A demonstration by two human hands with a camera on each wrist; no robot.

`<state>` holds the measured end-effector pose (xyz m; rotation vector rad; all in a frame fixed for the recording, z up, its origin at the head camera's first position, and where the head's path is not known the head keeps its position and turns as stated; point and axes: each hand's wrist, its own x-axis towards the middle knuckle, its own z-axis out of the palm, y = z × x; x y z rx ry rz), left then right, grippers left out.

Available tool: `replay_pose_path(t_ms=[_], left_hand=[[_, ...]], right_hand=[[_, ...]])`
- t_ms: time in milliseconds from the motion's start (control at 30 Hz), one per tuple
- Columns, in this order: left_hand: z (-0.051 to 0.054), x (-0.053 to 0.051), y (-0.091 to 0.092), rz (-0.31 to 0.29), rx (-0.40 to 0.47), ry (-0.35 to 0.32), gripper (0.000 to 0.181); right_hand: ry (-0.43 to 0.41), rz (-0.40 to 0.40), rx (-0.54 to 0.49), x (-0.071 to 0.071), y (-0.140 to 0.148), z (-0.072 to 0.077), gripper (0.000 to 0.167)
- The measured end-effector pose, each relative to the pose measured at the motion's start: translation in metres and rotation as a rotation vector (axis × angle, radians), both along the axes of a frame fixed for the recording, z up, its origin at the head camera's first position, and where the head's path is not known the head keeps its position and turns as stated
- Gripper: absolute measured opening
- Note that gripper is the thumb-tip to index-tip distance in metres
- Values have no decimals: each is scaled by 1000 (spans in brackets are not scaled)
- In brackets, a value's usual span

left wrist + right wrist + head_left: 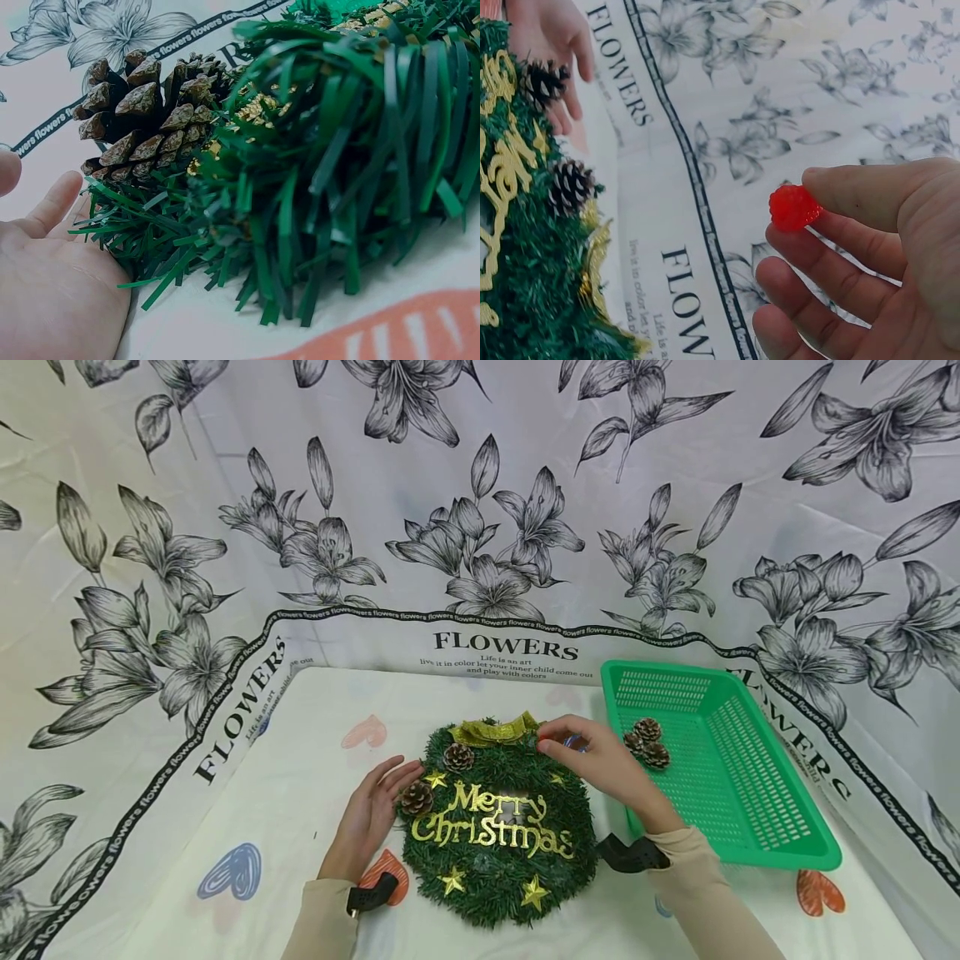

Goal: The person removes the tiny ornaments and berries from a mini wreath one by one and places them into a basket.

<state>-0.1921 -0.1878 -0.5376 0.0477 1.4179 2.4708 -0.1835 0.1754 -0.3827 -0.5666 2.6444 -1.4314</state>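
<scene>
A green tinsel wreath (502, 881) lies flat, bearing gold "Merry Christmas" lettering (491, 831), gold stars (534, 892), a gold ribbon (495, 732) along its top and two pine cones (458, 757) at its upper left. Between thumb and fingertips, my right hand (600, 764) pinches a small red raspberry-like berry (793, 208) near the wreath's upper right, by the ribbon's end. My left hand (369, 810) is at the wreath's left edge, fingers extended beside the outer pine cone (146, 120). Whether those fingers touch the cone is unclear.
To the right stands a green plastic basket (783, 768) with several pine cones (648, 745) at its left side. A white cloth with printed hearts (231, 872) covers the table. Behind it hangs a flower-printed curtain (480, 552).
</scene>
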Motion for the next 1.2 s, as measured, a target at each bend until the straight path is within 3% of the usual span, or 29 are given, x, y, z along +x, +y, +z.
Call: replay_pose_path(t_ms=[267,500,767,900,1200], left_hand=[[0,1,0,-4,-7,0,62],[0,0,-1,-12,-23,-2,61],[1,0,-1,-9,-32,-5,61],[0,-1,-1,-7,-26,-1,61],[1,-1,0,2,-32,-17,59]], right_hand=[[25,-53,33,3,16,4,22],[113,-93,76,0,30,7,22],[50,-142,50,0,45,15,24],[83,-159,71,-1,52,17,24],[75,-202,74,1,66,22,27]])
